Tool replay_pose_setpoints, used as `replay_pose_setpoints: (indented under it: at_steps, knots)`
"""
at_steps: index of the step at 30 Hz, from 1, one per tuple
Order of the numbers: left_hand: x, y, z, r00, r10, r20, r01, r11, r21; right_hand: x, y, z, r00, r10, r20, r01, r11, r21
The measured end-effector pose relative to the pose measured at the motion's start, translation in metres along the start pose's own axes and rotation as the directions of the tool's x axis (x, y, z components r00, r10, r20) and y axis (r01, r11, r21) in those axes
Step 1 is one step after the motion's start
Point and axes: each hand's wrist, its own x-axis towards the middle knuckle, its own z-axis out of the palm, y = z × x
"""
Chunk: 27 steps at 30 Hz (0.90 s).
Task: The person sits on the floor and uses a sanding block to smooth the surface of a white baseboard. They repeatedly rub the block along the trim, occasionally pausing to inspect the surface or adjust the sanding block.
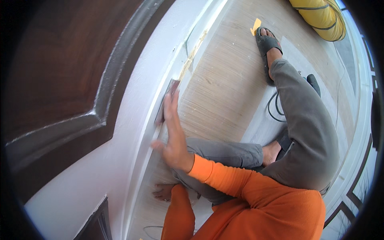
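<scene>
My right hand point(174, 135) lies nearly flat along a narrow reddish-brown block, apparently a sanding block point(171, 90), pressing it to the white baseboard point(141, 156). Slight blur covers the fingers, and the thumb stands apart. Ahead of the block, a strip of yellowish, rough filler or bare material point(193, 54) runs along the baseboard. Lower down, my left hand point(163, 192) rests on the wood-look floor point(222, 99) beside the baseboard, its fingers spread, holding nothing visible. A ring is on one of its fingers.
A yellow flexible duct point(322, 19) lies at the upper right. A dark cable point(272, 109) loops beside my right leg, near a dark tool handle point(313, 84). An orange-yellow scrap point(256, 27) touches my sandal point(267, 48). Dark panel moulding point(102, 111) borders the white wall point(126, 120).
</scene>
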Motion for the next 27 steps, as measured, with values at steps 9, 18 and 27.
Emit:
replay_pose_setpoints:
  at_steps: [9, 18, 27]
  knots:
    - [-0.005, 0.009, -0.040, 0.988, -0.102, 0.115, 0.126, 0.968, -0.219, 0.068, 0.026, -0.029, 0.993, -0.103, -0.065, 0.106, 0.993, 0.051]
    - [-0.010, 0.009, -0.033, 0.993, -0.062, 0.102, 0.087, 0.961, -0.262, 0.071, 0.035, -0.044, 0.997, -0.075, -0.019, 0.074, 0.995, -0.072]
    - [0.002, 0.005, -0.028, 0.998, -0.002, 0.059, 0.008, 0.995, -0.103, 0.043, 0.001, -0.025, 0.997, -0.053, 0.047, 0.055, 0.997, -0.045]
